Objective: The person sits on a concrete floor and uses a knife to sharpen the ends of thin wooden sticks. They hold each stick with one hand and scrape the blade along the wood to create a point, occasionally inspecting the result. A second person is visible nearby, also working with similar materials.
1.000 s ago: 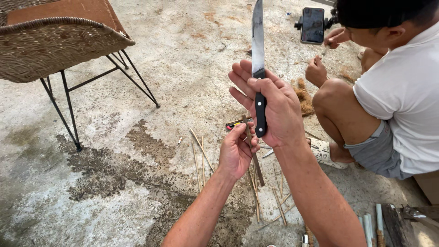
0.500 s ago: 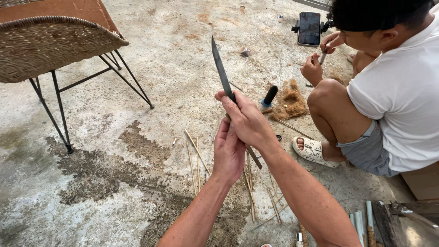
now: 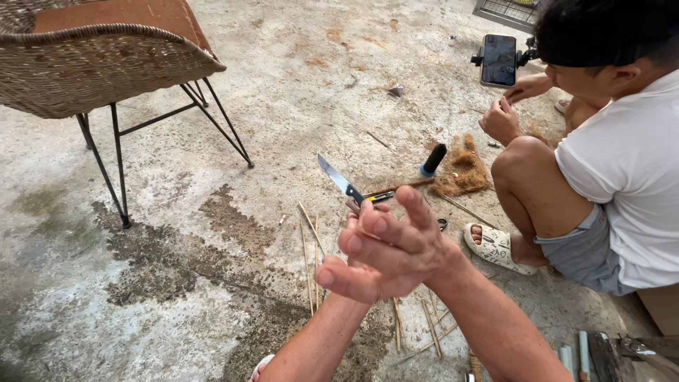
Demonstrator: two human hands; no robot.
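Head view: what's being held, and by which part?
A knife, gripped at its dark handle; the blade sticks out up-left. The right hand covers the left, so which one grips it cannot be told.

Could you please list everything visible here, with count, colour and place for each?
knife: one, silver blade with dark handle, centre, sticking up from behind the hands
thin sticks: several, pale tan, strewn on the floor around the hands
wicker chair: one, tan seat on black metal legs, top left
fibre clump: one, brown, on the floor right of centre
dark cylinder: one, black with blue end, beside the clump
phone on stand: one, black, top right
seated person: one, white shirt and grey shorts, right edge
concrete floor: grey, stained
left hand: under the right, mostly hidden
right hand: centre, fingers spread, over the knife handle
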